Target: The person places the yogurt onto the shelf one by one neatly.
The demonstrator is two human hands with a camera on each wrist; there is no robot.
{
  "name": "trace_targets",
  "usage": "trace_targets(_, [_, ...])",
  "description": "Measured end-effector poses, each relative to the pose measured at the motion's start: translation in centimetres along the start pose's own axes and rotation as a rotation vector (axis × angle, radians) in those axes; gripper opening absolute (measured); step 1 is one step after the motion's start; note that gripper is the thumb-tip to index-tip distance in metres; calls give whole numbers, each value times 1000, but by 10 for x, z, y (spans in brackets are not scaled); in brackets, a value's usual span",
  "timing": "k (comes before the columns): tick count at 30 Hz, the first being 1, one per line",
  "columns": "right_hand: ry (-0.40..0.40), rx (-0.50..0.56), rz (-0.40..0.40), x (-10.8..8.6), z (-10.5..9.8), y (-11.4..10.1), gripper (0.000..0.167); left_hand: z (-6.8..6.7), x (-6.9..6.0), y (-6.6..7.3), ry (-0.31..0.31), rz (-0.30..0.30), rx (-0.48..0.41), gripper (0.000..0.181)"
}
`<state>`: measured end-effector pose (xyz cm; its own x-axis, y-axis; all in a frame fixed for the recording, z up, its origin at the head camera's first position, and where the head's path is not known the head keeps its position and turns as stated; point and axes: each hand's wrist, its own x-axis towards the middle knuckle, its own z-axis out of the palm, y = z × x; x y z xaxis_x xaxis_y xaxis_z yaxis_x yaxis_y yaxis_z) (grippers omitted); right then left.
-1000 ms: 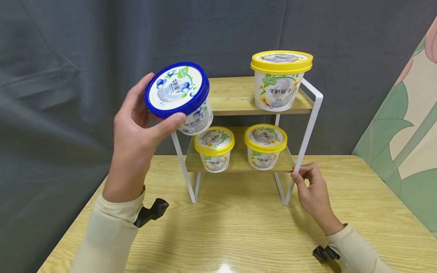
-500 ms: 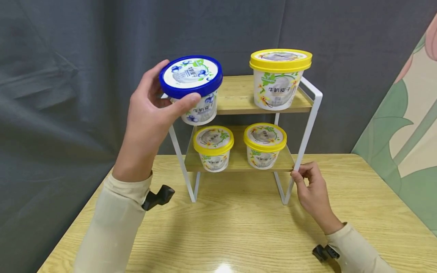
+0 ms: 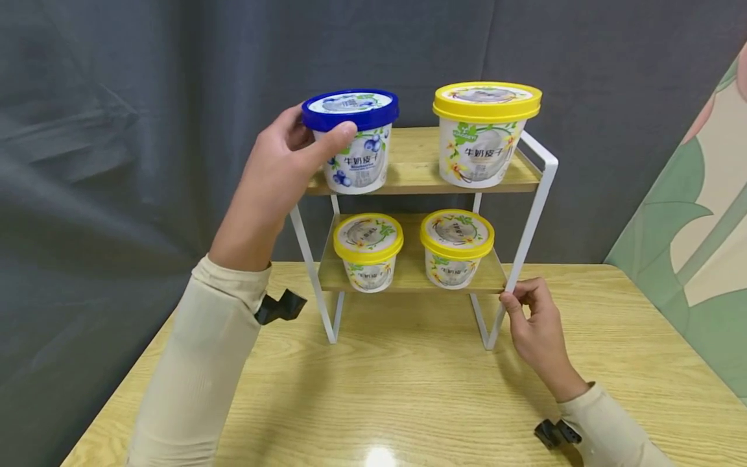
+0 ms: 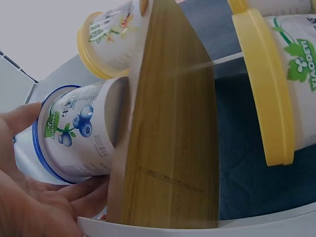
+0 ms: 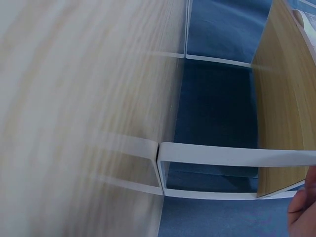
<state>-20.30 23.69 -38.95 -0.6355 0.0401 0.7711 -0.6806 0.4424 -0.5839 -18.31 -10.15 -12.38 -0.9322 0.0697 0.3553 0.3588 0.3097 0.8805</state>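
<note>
My left hand (image 3: 277,168) grips a white ice cream tub with a blue lid (image 3: 363,159), thumb on its front just under the lid. The tub stands upright at the left of the top board (image 3: 411,152) of a two-tier rack. Its base meets the board's front edge in the left wrist view, partly overhanging. On the right of that board is a yellow-lidded tub (image 3: 481,152). Two more yellow-lidded tubs, one left (image 3: 371,274) and one right (image 3: 450,271), sit on the lower board. My right hand (image 3: 537,324) pinches the rack's right front leg (image 3: 528,233) near the lower board.
The white-framed rack stands on a wood-grain table (image 3: 373,389). Behind it hangs a dark grey curtain (image 3: 146,130). A panel with painted leaves (image 3: 665,240) borders the table on the right.
My left hand has moved right and up with the blue-lidded tub, from in front of the rack to the top board, and the tub has gone from tilted to upright. My right hand stays put.
</note>
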Motion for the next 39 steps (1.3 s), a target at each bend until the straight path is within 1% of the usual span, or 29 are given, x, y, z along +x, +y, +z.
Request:
trace_targets(3, [-3,5,-2,1,0,0,20,-2,3,0,-24,-13,22,77])
trace_targets(6, [-6,4,-6,1,0,0,19,-5,6,1,-50,-15,65,78])
trace_targets(10, [-4,-1,-8,2,-1,0,19,-11,13,6,-107,-20,121,78])
trace_targets(13, [-1,-3,-9,2,-2,0,19,-14,19,9,-154,-23,129,77])
trace_targets(15, [4,-7,-10,2,-3,0,20,-15,22,9,-174,-23,133,76])
trace_targets(21, [7,-4,-9,1,-3,0,20,-14,27,7,-205,-3,168,75])
trace_targets(24, [7,-3,-10,0,-1,0,20,-15,26,5,-200,0,194,76])
trace_targets(26, [7,-12,-7,0,-1,1,20,-15,24,4,-179,-9,209,78])
trace_targets(28, [5,-20,0,0,0,1,20,-15,20,3,-145,-15,204,79])
trace_targets(30, [5,-24,8,0,0,1,20,-14,17,0,-105,5,177,79])
trace_targets(32, [3,-24,18,1,0,0,20,-13,12,-5,-59,58,135,76])
trace_targets(35, [4,-14,15,1,0,-1,19,-10,0,-15,28,160,79,71])
trace_targets(37, [3,-11,14,1,0,-1,19,-6,-9,-26,119,235,53,66])
trace_targets(39, [6,-9,11,0,0,-1,18,-3,-19,-40,230,313,52,62])
